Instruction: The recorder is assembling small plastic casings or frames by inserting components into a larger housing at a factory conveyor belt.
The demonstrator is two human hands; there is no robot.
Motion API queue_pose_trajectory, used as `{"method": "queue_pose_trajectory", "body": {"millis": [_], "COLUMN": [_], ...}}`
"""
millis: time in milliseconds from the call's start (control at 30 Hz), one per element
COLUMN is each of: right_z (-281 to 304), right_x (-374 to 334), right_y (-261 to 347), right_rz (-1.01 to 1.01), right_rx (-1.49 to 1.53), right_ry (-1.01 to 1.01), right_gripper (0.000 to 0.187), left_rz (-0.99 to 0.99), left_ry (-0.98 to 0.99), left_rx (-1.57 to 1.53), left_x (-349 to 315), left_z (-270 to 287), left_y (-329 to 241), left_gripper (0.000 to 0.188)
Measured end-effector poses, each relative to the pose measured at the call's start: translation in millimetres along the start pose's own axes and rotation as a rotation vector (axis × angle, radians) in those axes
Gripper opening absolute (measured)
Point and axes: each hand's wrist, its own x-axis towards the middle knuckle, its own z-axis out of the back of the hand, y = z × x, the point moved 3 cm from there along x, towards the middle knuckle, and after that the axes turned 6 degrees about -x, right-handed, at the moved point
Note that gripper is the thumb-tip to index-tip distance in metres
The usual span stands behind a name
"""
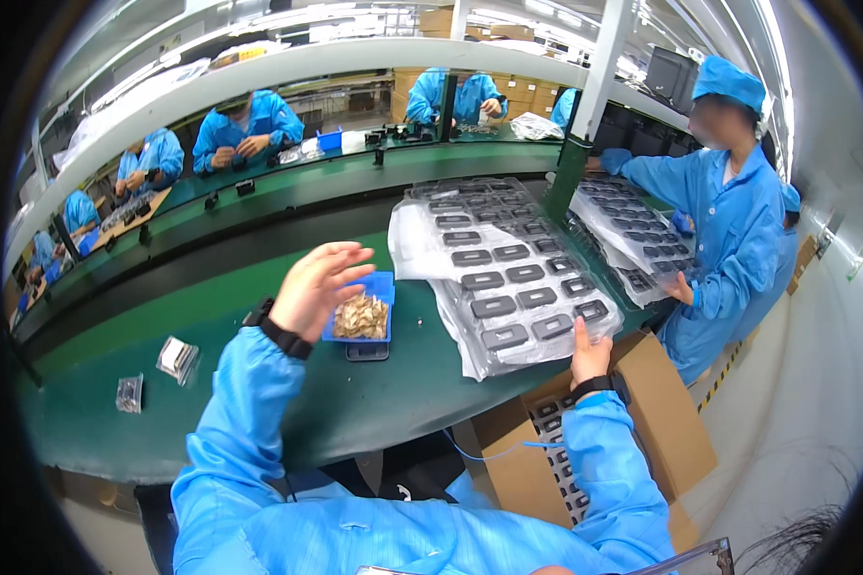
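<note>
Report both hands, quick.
Left hand: open, nothing visible in it, beside the blue bin.
Right hand: at the clear tray's near corner; whether it's gripping can't be told.

Near the left end of your green desk, you can see a small clear bag and another little bag. Past the desk, people in blue coats look down, with a small blue tub near them. Brown boxes are piled farther past the desk. To its right stands a person in a blue cap, and yellow and black striped tape runs along the floor.
</note>
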Motion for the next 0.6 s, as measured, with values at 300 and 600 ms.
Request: {"method": "queue_pose_trajectory", "body": {"millis": [300,600], "right_z": [-12,7], "right_x": [11,-29], "right_y": [2,112], "right_rz": [-0.053,0.985], "right_rx": [-0.301,-0.576], "right_ry": [-0.205,0.053], "right_gripper": [0.102,0.087], "left_rz": [-0.082,-0.163], "left_ry": [-0.221,-0.274], "left_rx": [0.17,0.196], "left_x": [-51,-69], "left_z": [90,132], "left_y": [-4,58], "left_gripper": [0.015,0.01]}}
